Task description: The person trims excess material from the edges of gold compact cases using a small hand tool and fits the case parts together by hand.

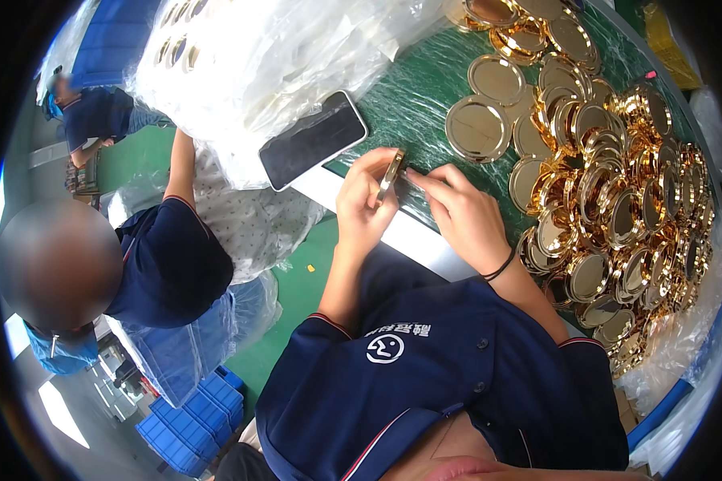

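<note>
A round gold lid-like disc [391, 174], seen nearly edge-on, is pinched between the thumb and fingers of my left hand [365, 196]. Close to its right side is my right hand [469, 216], which has a black band at the wrist. The right index finger stretches toward the disc, and the thumb sits apart below it. Whether that fingertip touches the disc is too small to tell. Nearest to my right hand are flat, shiny gold discs [478, 128] on the green, film-covered table [413, 88]. A large heap of the same gold discs [594, 184] spreads over the right side.
A black-screened phone [313, 140] with a pale rim lies left of my hands, beside clear plastic wrapping [241, 72]. At left, a co-worker in a dark shirt [172, 260] reaches toward that wrapping. Blue crates [192, 425] stand lower left. Another person [96, 120] is farther back.
</note>
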`<state>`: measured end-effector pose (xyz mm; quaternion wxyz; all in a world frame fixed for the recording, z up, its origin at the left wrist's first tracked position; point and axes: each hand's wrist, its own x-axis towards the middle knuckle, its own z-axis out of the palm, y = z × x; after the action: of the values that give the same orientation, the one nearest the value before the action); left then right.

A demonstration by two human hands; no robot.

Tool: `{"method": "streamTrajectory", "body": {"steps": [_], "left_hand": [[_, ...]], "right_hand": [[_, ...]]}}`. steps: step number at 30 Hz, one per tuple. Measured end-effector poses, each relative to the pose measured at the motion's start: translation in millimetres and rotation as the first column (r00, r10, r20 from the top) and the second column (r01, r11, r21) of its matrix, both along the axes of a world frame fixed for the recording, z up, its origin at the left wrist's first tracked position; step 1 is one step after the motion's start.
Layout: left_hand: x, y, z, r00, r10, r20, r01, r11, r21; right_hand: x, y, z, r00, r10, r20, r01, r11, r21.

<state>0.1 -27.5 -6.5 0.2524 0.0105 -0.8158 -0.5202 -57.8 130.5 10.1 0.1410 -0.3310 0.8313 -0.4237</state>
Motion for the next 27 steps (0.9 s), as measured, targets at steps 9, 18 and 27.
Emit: {"method": "streamTrajectory", "body": {"steps": [9,18,27], "left_hand": [[0,0,-2,0.999,-0.012,0.048,0.010,0.999,0.038],[8,-3,-12,0.992,0.045,0.118,-0.071,0.971,0.230],[15,4,15,0.981,0.159,0.112,-0.195,0.820,0.538]], "right_hand": [[-2,2,-1,1.000,0.015,0.016,-0.015,1.000,0.004],[-6,-1,0,0.990,-0.023,0.140,0.046,0.985,-0.168],[1,4,0,0.710,0.082,0.700,0.241,0.905,-0.351]]}}
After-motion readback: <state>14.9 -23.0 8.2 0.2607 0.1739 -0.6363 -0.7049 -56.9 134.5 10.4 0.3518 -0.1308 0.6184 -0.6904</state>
